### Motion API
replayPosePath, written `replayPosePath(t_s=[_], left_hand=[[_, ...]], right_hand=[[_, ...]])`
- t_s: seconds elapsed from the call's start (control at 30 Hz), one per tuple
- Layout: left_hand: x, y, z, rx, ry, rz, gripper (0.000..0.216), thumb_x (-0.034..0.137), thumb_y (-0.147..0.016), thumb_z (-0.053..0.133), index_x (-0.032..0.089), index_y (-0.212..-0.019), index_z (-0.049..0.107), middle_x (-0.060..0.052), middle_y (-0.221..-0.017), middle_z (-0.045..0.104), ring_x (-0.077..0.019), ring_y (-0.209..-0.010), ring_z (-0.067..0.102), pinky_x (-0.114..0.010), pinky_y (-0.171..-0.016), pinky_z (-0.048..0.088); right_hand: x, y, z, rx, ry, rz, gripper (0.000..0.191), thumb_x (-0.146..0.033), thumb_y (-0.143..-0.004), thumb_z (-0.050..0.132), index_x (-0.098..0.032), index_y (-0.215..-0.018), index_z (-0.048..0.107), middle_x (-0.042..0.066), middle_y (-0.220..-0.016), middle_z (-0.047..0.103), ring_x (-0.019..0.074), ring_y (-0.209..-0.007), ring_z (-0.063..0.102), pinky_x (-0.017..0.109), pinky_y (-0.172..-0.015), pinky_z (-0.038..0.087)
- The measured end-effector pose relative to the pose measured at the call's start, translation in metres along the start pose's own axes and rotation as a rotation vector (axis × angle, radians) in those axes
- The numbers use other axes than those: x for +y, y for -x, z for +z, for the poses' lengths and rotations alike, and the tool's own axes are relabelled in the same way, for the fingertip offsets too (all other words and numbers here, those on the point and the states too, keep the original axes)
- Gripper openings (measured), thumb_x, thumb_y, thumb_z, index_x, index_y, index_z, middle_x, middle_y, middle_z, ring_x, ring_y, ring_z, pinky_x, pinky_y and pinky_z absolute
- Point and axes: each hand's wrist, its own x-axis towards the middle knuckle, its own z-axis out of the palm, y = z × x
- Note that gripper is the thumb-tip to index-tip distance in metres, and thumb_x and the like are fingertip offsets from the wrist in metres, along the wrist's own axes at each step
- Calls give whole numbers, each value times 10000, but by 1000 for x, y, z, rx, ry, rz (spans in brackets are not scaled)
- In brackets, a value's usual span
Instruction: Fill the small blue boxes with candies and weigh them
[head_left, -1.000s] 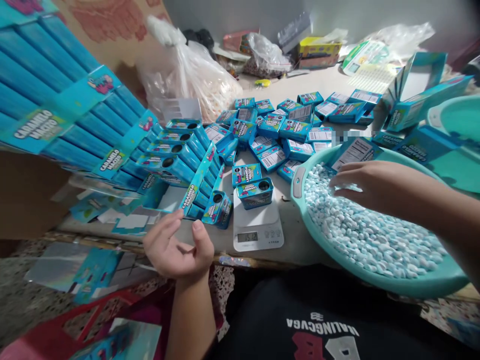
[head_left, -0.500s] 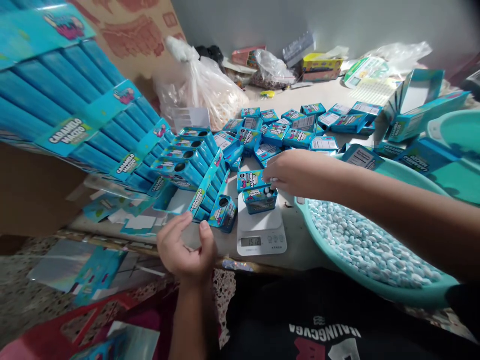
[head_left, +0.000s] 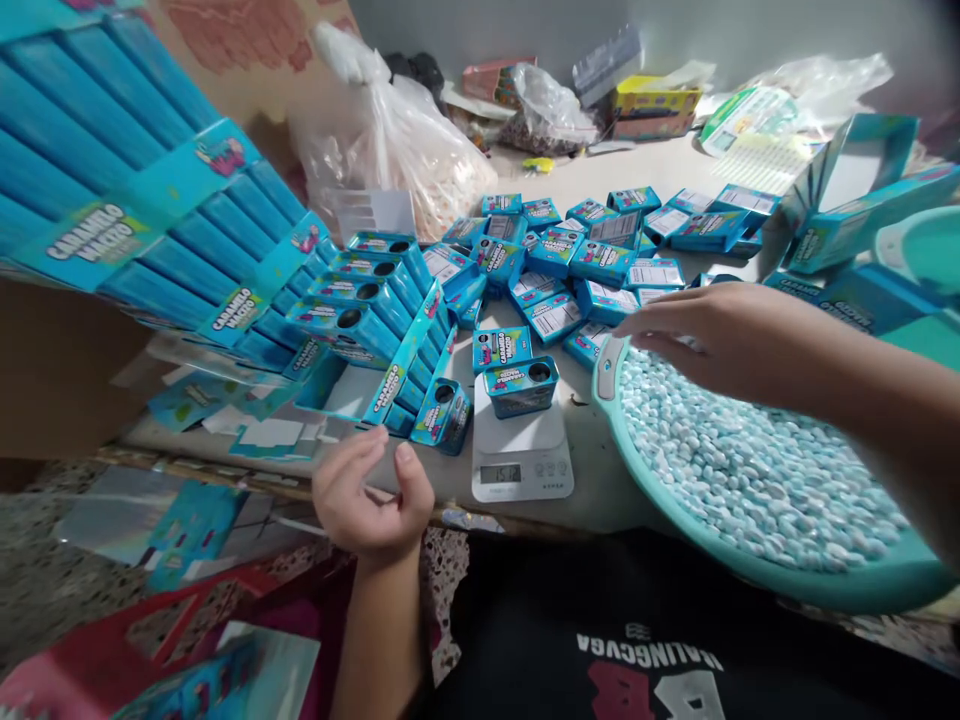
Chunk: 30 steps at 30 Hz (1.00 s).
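A small blue candy box [head_left: 521,388] with a round hole in its top stands on the white digital scale [head_left: 525,478]. Another blue box [head_left: 501,349] is right behind it. My right hand [head_left: 739,325] hovers over the left rear part of a turquoise tub [head_left: 694,535], its fingers stretched out and no candy visible in them. Pale blue and white candies [head_left: 757,480] fill the tub. In front of the display tray [head_left: 397,380] of blue boxes, my left hand [head_left: 373,493] is loosely curled, thumb apart from the fingers, holding nothing. One more holed box [head_left: 442,415] stands beside that tray.
Several blue boxes [head_left: 555,250] lie scattered behind the scale. Stacked full display trays [head_left: 150,190] lean in from the left. At the back are a tied plastic bag [head_left: 405,150] and a yellow box [head_left: 652,105]. Another turquoise container [head_left: 919,250] is at the right.
My right hand has moved right, from the box on the scale to above the tub, uncovering the box's hole. My left hand stays nearly still. The view has shifted slightly.
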Motion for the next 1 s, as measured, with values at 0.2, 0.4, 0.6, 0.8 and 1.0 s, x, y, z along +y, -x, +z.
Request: replayPosePath(t_s=[0.2, 0.4, 0.6, 0.8, 1.0], left_hand=[[4, 2, 2, -67, 24, 149, 294, 125, -737, 679, 187, -986, 537, -66, -914, 641, -208, -838, 711, -393, -751, 639], [16, -10, 14, -87, 52, 114, 243, 179, -756, 668, 195, -958, 534, -55, -920, 615, -201, -824, 694, -401, -738, 616], [57, -48, 41, -294, 122, 81, 261, 242, -883, 646, 144, -1123, 612, -110, -1073, 669, -235, -1075, 650, -457, -966, 544], [105, -50, 82, -745, 68, 11, 478, 507, -828, 758, 176, -1156, 656, -125, -1207, 690, -310, -1178, 603, -497, -1061, 479], [99, -71, 69, -641, 82, 31, 186, 319, -786, 788, 204, -864, 665, -51, -886, 704, -234, -872, 647, -378, -824, 532]], right_hand=[[44, 60, 30, -70, -115, 155, 301, -321, -966, 502, -222, -1127, 736, 129, -1053, 779, 247, -880, 722, 409, -792, 539], [33, 87, 61, -107, -281, 236, 281, -293, -1007, 483, -215, -1092, 739, 175, -1155, 722, 250, -1027, 693, 395, -914, 542], [35, 92, 68, -43, -323, 209, 311, -291, -1009, 475, -179, -1061, 761, 162, -1109, 728, 236, -983, 689, 374, -874, 548], [54, 96, 88, 79, -331, 117, 326, -410, -983, 514, -214, -1014, 773, 96, -1011, 754, 232, -886, 711, 383, -822, 577], [55, 98, 92, 98, -373, 131, 346, -420, -992, 481, -219, -1000, 762, 89, -1003, 758, 234, -864, 724, 380, -779, 590]])
